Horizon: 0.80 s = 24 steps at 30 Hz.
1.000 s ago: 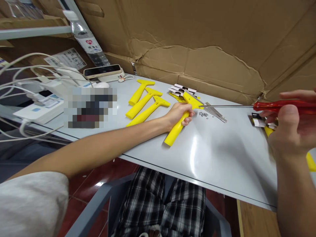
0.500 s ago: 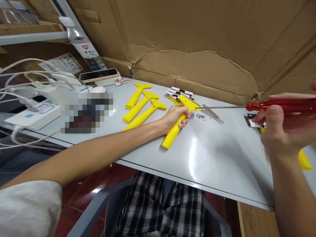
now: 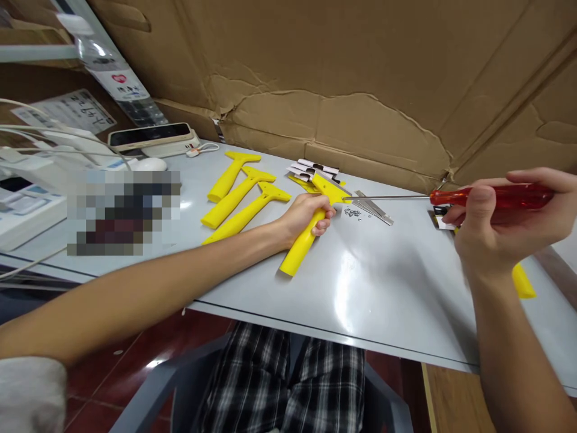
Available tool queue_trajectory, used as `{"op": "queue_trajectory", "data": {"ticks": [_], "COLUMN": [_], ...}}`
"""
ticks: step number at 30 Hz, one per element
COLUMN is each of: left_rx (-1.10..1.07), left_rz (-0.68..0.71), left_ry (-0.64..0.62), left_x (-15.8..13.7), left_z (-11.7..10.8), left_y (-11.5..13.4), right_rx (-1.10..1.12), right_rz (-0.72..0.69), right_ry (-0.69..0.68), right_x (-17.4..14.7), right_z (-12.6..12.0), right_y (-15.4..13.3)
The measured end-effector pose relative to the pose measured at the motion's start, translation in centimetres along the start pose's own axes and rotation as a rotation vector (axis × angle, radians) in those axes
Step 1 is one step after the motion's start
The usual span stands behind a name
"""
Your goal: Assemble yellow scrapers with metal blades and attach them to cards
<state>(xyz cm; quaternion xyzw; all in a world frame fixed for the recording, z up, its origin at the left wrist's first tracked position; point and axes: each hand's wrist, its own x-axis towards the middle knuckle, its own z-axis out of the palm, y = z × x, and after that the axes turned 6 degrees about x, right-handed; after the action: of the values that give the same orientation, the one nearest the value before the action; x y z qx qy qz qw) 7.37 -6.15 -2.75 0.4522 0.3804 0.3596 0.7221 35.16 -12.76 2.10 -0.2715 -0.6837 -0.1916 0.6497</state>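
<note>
Head view: left hand [image 3: 309, 218] wrapped round the handle of a yellow scraper [image 3: 311, 225], pinning it flat on the grey worktop [image 3: 392, 288], head end pointing away. Right hand [image 3: 500, 231] closed round the red handle of a long screwdriver [image 3: 491, 196], held nearly level, thin shaft reaching left, tip meeting the scraper's head just past the left thumb. Compared with a second ago: little changed in the work itself; same hold on both tools, tip at the same spot on the head, whole scene drifted left and down with the camera. Likely meaning: screw at the head being driven, not finished, though the screw itself too small to make out. Left forearm stretched long across the worktop edge, wrist low; right wrist raised, fingers curled over the handle, thumb on the near side. Beside the scraper's head: small loose screws [image 3: 352, 213] and flat metal blades [image 3: 373, 207]. Further left: three more yellow scrapers [image 3: 238, 192] lying side by side. Behind: cardboard wall [image 3: 360, 78], phone [image 3: 151, 133].
</note>
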Motion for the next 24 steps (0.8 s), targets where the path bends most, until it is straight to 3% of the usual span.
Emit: {"op": "queue_trajectory", "data": {"ticks": [6, 12, 19, 24], "left_rx": [0.004, 0.016, -0.007, -0.012], "left_rz": [-0.014, -0.01, -0.014, 0.005], "left_ry": [-0.002, 0.017, 0.018, 0.005], "left_x": [-0.1, -0.37, 0.22, 0.28], "left_z": [0.0, 0.18, -0.23, -0.24], "left_y": [0.05, 0.2, -0.14, -0.25], "right_rx": [-0.073, 0.01, -0.068, -0.035], "right_rz": [0.032, -0.108, 0.049, -0.016], "right_ry": [0.047, -0.001, 0.003, 0.009], "right_x": [-0.19, 0.35, -0.14, -0.22], "right_z": [-0.64, 0.1, -0.25, -0.46], "right_y": [0.24, 0.08, 0.32, 0.87]}}
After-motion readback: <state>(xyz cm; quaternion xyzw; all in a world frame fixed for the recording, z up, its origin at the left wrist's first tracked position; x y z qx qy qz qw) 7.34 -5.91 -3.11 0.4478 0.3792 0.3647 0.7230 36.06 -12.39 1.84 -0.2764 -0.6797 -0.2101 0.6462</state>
